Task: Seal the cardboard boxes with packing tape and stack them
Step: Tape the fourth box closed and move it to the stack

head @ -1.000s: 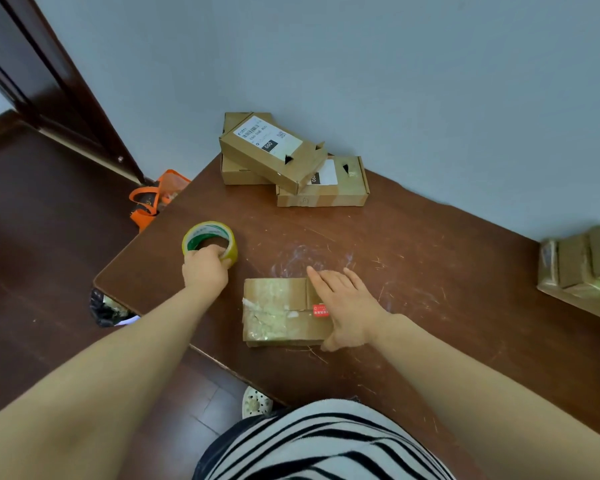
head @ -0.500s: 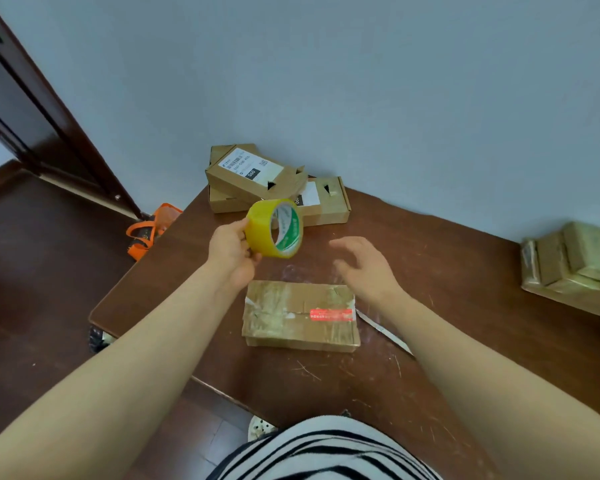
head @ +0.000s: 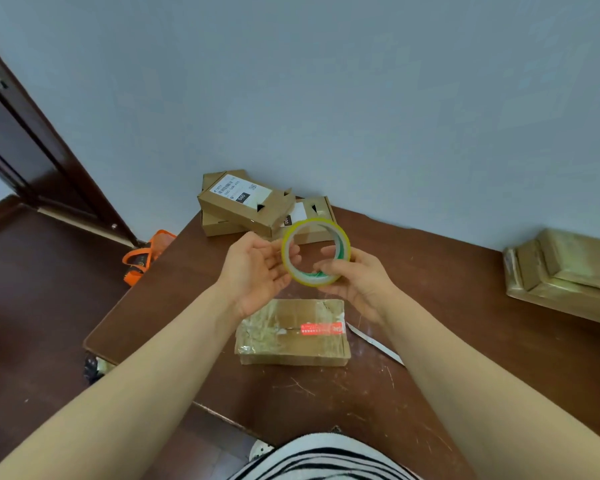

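Yellow tape roll (head: 340,234) — between hands (head: 359,284), box (head: 291,336) below

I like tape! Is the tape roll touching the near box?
Apart. Head view: tape roll held up, table showing between it and the near box.
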### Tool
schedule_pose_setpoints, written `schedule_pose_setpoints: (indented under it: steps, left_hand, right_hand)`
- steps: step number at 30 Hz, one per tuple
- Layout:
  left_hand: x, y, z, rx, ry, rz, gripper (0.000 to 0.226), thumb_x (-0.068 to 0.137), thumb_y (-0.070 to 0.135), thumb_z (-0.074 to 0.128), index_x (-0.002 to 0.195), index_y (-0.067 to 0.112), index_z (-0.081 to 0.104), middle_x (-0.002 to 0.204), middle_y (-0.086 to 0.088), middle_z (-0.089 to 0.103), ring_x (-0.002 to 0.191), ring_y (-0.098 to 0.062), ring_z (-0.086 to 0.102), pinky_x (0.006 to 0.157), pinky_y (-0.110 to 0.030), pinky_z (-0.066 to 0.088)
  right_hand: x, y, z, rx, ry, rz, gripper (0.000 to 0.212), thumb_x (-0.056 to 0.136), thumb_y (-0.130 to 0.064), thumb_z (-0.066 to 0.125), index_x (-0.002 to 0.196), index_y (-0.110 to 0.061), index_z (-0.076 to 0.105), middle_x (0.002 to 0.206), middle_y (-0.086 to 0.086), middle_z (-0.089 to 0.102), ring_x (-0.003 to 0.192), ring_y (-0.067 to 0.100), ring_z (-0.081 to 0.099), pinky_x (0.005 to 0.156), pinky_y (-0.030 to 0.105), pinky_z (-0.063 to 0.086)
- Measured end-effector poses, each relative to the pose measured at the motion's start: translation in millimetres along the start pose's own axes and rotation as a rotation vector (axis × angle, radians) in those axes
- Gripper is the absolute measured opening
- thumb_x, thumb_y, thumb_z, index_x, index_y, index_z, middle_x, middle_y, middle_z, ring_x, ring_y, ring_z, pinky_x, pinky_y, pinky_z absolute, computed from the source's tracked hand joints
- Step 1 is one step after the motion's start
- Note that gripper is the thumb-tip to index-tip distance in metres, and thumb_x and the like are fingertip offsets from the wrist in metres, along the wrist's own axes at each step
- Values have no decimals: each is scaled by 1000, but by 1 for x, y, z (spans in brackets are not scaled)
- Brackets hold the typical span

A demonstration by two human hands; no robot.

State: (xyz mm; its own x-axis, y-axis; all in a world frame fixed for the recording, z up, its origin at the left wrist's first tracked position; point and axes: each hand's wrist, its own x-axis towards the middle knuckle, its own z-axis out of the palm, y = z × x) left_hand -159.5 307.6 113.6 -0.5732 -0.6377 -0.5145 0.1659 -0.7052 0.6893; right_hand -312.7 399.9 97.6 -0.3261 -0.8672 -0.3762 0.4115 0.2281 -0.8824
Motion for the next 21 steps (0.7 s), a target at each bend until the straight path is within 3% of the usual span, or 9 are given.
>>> schedule_pose_setpoints:
  steps: [5, 9, 13, 17, 21]
  left_hand:
    - [-3, 4, 4, 138, 87, 18, 52, 94, 43, 40, 116, 2, 63, 113, -12, 65, 99, -21, 59, 81, -32, 50]
    - [-3, 7, 6, 252, 176, 39, 46, 95, 38, 41, 107, 2, 67, 104, -11, 68, 89, -20, 61, 75, -31, 50]
    - [-1, 7, 7, 278, 201, 50, 36, 94, 29, 47, 101, 0, 68, 91, -11, 69, 80, -19, 61, 71, -29, 52]
    - [1, 2, 8, 314, 204, 73, 13, 87, 14, 66, 92, 3, 66, 82, -8, 68, 75, -16, 61, 68, -25, 52]
    - [4, -1, 7, 387, 198, 118, 7, 85, 8, 69, 90, 3, 68, 79, -7, 68, 70, -13, 62, 64, -20, 53]
  right_hand:
    - [2, 6, -10, -62, 46, -63, 29, 79, 10, 66, 101, -8, 60, 86, 7, 68, 85, 26, 68, 81, 44, 57]
    - [3, 11, -13, -238, 100, -154, 36, 72, 16, 67, 92, -14, 61, 90, 4, 68, 85, 25, 66, 81, 52, 56]
    - [5, 16, -18, -359, 116, -233, 46, 68, 16, 72, 91, -21, 57, 98, 10, 67, 93, 26, 66, 75, 41, 58]
    - [6, 20, -21, -449, 119, -267, 50, 66, 12, 76, 92, -26, 55, 104, 12, 64, 100, 27, 63, 79, 42, 57]
    - [4, 22, -23, -545, 130, -287, 51, 68, 6, 78, 90, -30, 50, 105, 10, 62, 101, 25, 61, 78, 37, 55]
